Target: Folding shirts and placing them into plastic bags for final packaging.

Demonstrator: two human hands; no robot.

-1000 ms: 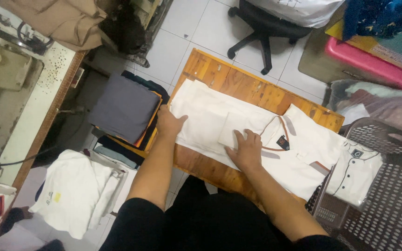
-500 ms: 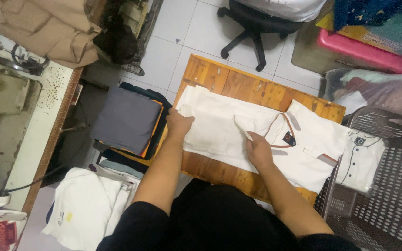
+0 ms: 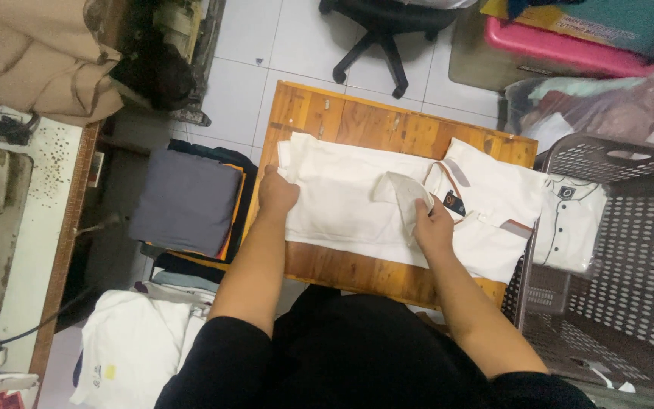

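Note:
A white shirt with a tan-trimmed collar (image 3: pixel 357 198) lies spread across a small wooden table (image 3: pixel 357 125). My left hand (image 3: pixel 275 194) presses down on the shirt's left edge, fingers curled. My right hand (image 3: pixel 433 224) pinches a fold of the white fabric near the collar and lifts it off the shirt. A dark label shows beside the collar, just right of my right hand.
A grey perforated laundry basket (image 3: pixel 630 250) with another white shirt draped over its rim stands to the right. A stack of folded dark clothes (image 3: pixel 187 201) sits left of the table. White garments (image 3: pixel 134 348) lie lower left. An office chair (image 3: pixel 380 30) and pink bin (image 3: pixel 562 45) stand beyond.
My right hand went from lying flat on the shirt to pinching a fold and lifting it. My left hand stayed at the left edge. The camera view shifted slightly.

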